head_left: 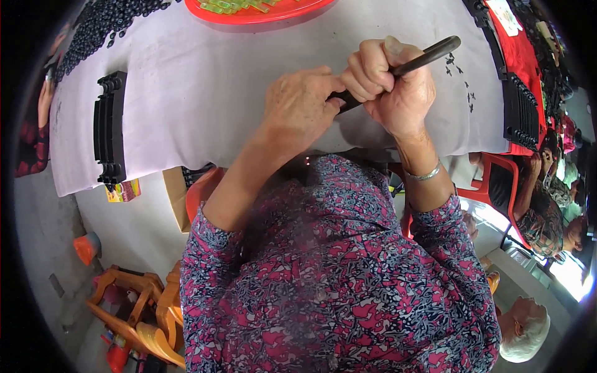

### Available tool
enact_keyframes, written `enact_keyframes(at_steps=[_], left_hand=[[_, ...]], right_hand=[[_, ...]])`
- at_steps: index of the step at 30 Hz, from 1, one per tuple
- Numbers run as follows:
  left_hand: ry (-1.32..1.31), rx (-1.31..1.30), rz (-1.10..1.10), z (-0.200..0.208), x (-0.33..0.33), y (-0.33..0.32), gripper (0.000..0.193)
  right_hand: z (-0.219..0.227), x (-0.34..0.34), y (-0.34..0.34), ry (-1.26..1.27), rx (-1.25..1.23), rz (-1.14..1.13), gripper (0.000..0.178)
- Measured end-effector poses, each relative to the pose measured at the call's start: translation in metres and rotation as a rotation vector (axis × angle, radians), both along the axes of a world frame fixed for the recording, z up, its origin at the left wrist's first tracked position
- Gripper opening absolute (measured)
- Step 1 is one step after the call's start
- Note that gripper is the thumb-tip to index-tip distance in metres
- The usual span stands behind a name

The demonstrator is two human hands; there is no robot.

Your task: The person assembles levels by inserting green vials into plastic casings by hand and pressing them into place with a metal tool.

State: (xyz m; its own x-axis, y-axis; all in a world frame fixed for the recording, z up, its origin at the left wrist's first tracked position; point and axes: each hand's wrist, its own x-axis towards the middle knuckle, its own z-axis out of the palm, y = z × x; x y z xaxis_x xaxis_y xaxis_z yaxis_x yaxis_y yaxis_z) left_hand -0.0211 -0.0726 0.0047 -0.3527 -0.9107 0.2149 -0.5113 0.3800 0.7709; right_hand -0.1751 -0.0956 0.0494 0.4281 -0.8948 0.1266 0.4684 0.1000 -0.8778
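at the pale cloth-covered table (205, 93), you're gripping a dark rod (432, 55), seemingly mid-step.
a heap of black pieces (102, 28) is lying loose at the far left, a red tray (273, 18) is holding green pieces (239, 5), black strips (521, 115) are lying side by side at the right edge, and a black rack (118, 130) is lying near the left edge. your right hand (401, 87) is wrapping the rod in a fist; your left hand (301, 102) is pinching its lower end, and you can't tell whether a small part is hiding there. tiny black bits (458, 68) are dotting the cloth beyond your right hand. this step is probably awaiting completion, with plenty of loose pieces remaining; nothing is showing a finished count.
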Motion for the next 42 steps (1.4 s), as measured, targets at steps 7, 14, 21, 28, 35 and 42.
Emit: enact_keyframes(at_steps=[7,14,21,28,35,42], left_hand=[[0.066,-0.053,-0.005,-0.017,0.003,0.004,0.022],[0.042,-0.125,0.032,-0.006,0.000,0.005,0.012],[0.082,-0.043,0.000,-0.004,0.003,0.003,0.013],[-0.009,-0.001,-0.057,0.005,0.004,0.000,0.012],[-0.014,0.015,-0.076,0.010,0.005,-0.001,0.012],[-0.061,0.149,-0.072,0.017,0.004,-0.001,0.013]], right_hand=[[-0.003,0.000,-0.002,-0.108,0.034,-0.001,0.043],[-0.015,-0.015,-0.007,-0.326,0.105,-0.019,0.046],[-0.018,-0.021,-0.013,-0.323,0.185,0.034,0.048],[-0.024,-0.025,-0.015,-0.350,0.243,0.004,0.048],[-0.025,-0.026,-0.017,-0.407,0.150,0.088,0.047],[-0.016,-0.020,-0.009,-0.250,0.181,-0.079,0.048]])
